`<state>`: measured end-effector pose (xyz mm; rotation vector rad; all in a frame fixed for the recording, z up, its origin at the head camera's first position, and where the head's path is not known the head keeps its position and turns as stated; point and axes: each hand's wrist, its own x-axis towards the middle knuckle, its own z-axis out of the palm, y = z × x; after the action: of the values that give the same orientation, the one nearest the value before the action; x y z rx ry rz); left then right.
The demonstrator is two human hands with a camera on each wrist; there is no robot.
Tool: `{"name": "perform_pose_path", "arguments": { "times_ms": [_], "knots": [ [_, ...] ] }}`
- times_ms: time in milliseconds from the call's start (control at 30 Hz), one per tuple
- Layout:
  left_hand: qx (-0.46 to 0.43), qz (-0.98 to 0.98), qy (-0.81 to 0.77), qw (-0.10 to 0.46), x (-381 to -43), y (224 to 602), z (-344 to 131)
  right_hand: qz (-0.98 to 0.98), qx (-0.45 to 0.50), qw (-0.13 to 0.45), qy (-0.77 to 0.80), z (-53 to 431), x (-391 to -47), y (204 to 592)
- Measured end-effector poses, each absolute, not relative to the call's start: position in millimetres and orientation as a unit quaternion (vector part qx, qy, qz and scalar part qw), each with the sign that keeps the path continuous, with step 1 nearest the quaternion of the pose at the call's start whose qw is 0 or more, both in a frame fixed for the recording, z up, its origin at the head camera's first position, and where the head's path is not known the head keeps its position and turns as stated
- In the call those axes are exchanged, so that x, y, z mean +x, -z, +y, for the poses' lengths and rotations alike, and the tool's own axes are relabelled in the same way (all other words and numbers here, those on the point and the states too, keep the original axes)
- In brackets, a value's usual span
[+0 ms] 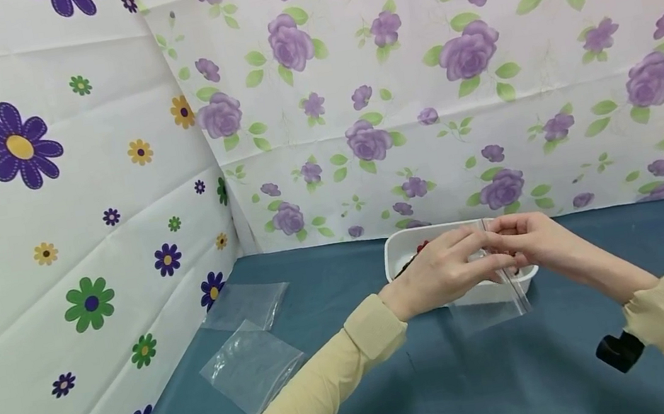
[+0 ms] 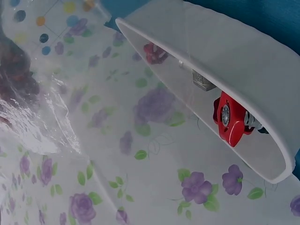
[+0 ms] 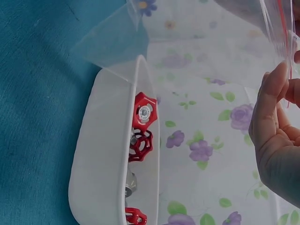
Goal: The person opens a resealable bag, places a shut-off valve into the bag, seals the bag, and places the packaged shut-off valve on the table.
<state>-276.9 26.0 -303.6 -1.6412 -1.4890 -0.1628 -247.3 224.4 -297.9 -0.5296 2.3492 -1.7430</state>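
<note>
A clear zip-lock bag (image 1: 492, 312) hangs from both hands above a white plastic tub (image 1: 393, 255). My left hand (image 1: 434, 270) pinches the bag near its zip edge from the left. Close to it, my right hand (image 1: 537, 241) pinches the same edge from the right, fingertips almost meeting. In the right wrist view the bag's red zip strip (image 3: 284, 28) runs beside the fingers. Inside the tub lie metal valves with red handwheels, one handwheel (image 3: 145, 111) near the tub's end and another red handle (image 2: 229, 118) in the left wrist view. The hands cover much of the tub in the head view.
Two more clear bags lie on the blue tabletop at left, a rear bag (image 1: 246, 302) and a nearer bag (image 1: 253, 369). Flowered sheets (image 1: 315, 95) stand behind and to the left. A black device (image 1: 620, 351) sits at the right sleeve.
</note>
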Motion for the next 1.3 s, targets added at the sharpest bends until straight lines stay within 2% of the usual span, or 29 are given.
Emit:
{"name": "perform_pose_path", "arguments": {
  "times_ms": [567, 1000, 1167, 1300],
  "knots": [
    [-0.676, -0.588, 0.073, 0.439, -281.5, 307.0, 25.1, 0.796, -0.194, 0.092, 0.566, 225.0, -249.3, 297.3],
    [-0.649, -0.572, 0.051, 0.499, -283.9, 307.8, 22.3, 0.805, -0.176, 0.096, 0.559, 227.2, -242.3, 298.0],
    [-0.652, -0.575, 0.052, 0.491, -282.2, 306.1, 22.0, 0.812, -0.198, 0.075, 0.543, 229.9, -242.0, 297.7],
    [-0.650, -0.582, 0.030, 0.487, -281.2, 307.0, 22.0, 0.839, -0.229, 0.022, 0.492, 228.8, -243.0, 300.2]
  ]
}}
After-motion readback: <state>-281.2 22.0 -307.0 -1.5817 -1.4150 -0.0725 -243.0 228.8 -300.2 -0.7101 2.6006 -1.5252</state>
